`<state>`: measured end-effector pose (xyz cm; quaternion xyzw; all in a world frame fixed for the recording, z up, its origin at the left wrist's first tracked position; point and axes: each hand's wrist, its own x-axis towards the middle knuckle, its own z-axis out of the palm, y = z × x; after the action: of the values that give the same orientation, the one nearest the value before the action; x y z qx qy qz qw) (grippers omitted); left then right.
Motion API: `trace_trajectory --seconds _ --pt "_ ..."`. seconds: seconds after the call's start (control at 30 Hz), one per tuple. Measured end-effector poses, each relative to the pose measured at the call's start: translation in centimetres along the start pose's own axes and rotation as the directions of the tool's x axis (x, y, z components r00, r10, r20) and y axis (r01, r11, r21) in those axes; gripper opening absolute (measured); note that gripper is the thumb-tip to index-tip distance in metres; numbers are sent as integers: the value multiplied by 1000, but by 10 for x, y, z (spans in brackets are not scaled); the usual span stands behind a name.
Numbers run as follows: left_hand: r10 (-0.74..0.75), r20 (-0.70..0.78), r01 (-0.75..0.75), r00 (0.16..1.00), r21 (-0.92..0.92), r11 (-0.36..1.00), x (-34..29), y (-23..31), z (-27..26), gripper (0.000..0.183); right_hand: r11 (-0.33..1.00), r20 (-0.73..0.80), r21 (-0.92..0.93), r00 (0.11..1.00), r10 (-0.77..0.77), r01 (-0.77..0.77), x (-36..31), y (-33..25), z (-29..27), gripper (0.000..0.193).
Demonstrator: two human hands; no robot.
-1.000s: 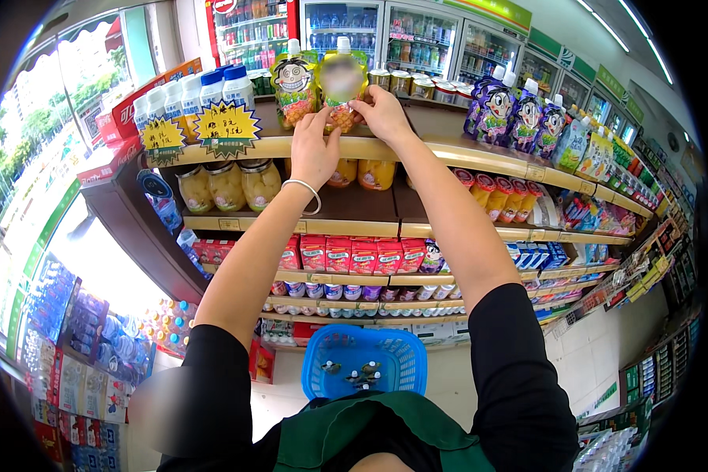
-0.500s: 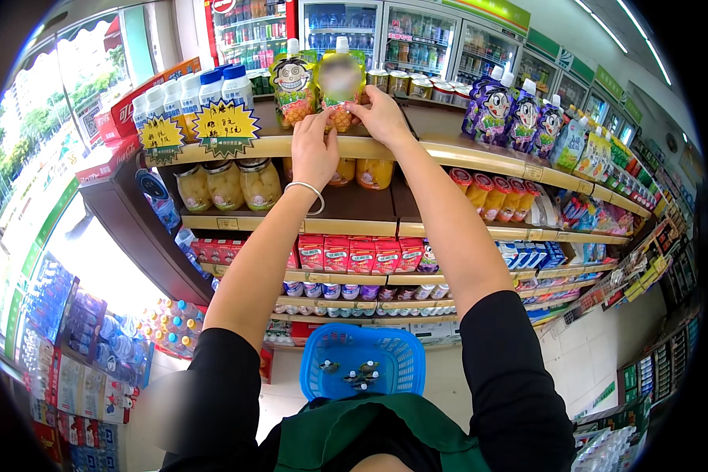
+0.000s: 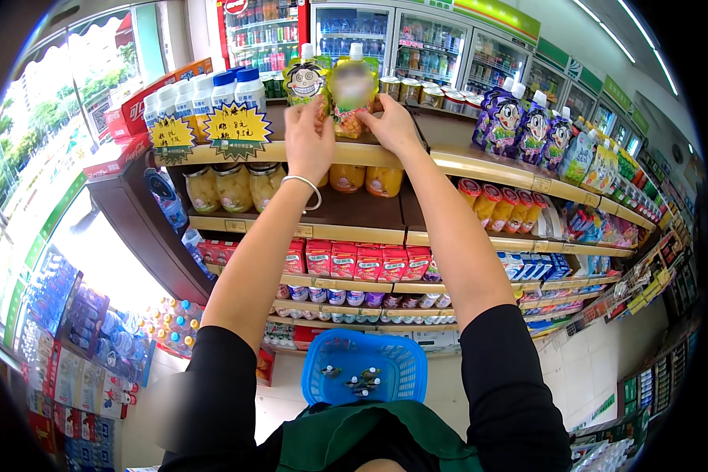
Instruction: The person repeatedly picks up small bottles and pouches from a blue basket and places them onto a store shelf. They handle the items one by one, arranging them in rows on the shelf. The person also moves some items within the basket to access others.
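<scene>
Two yellow-green spouted pouches stand side by side on the brown top shelf (image 3: 447, 132), close behind its front edge. Both the left pouch (image 3: 305, 82) and the right pouch (image 3: 352, 93) are upright, long axis vertical, white-capped spouts pointing up and printed fronts turned toward the person.

The left hand (image 3: 308, 140) is in front of the left pouch's lower part and hides it, fingers raised; whether they grasp the pouch or merely rest against it, I cannot tell. The right hand (image 3: 393, 126) sets its thumb on the right pouch's lower front, with the fingers at its right edge; how firmly they close on it, and whether any reach behind, cannot be told. The right pouch thus lies between the two hands, its spout well above both.

On the shelf below, left of the left forearm, glass jars (image 3: 234, 189) contain pale yellow fruit pieces; other jars (image 3: 346, 178) beneath the hands show deeper orange-yellow contents. Farther right stand red-lidded containers (image 3: 505, 209) with orange contents. Near the person, a blue basket (image 3: 401, 354) holds several small dark pouches (image 3: 362, 384) with white caps. White bottles with blue caps (image 3: 248, 91) stand left of the pouches, purple spouted pouches (image 3: 499, 122) to their right.
</scene>
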<state>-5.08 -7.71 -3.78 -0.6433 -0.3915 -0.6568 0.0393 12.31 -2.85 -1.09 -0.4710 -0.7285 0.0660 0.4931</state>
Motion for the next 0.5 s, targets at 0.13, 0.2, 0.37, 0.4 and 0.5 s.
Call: trace_trajectory --seconds 0.13,0.2,0.37,0.4,0.5 --pt "-83 -41 91 996 308 947 22 -7 -10 72 1000 4 0 1000 8 -8 1 0 -1 43" --pt "-204 48 172 978 375 911 28 -2 -12 84 999 11 -40 1000 17 -17 1 0 0 38" --pt "-349 163 225 923 506 833 43 0 -19 97 1000 34 -3 999 11 -11 1 -4 0 36" --pt "-363 166 230 917 524 820 44 -1 -20 97 1000 45 3 999 18 -18 1 -7 0 35" --pt "-416 192 247 889 562 789 45 5 -21 96 1000 48 0 999 25 -25 0 -4 1 34"
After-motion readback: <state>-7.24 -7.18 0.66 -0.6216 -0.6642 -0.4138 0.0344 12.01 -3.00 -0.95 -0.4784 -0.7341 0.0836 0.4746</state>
